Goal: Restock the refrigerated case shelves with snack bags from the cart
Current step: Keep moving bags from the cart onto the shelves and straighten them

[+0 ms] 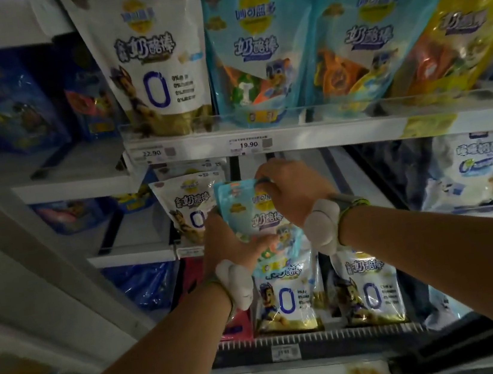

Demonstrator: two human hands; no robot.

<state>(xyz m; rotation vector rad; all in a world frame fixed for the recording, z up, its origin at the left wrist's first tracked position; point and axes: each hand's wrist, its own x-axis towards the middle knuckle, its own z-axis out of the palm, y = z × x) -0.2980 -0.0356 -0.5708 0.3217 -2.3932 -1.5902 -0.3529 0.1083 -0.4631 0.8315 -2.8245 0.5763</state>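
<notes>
We hold a blue bag point(255, 217) in both hands, left hand point(227, 242) gripping low, right hand point(292, 190) pinching its top; next we seat it beside the white bag point(185, 207).

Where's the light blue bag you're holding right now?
Centre of the head view: the light blue bag is held by the left hand and right hand, before the middle shelf, right of the white bag.

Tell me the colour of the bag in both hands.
Light blue bag, clearest in the head view.

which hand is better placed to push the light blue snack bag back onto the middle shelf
Right. The right hand pinches the light blue snack bag at its top edge, nearest the shelf gap; the left hand only supports it from below.
</notes>
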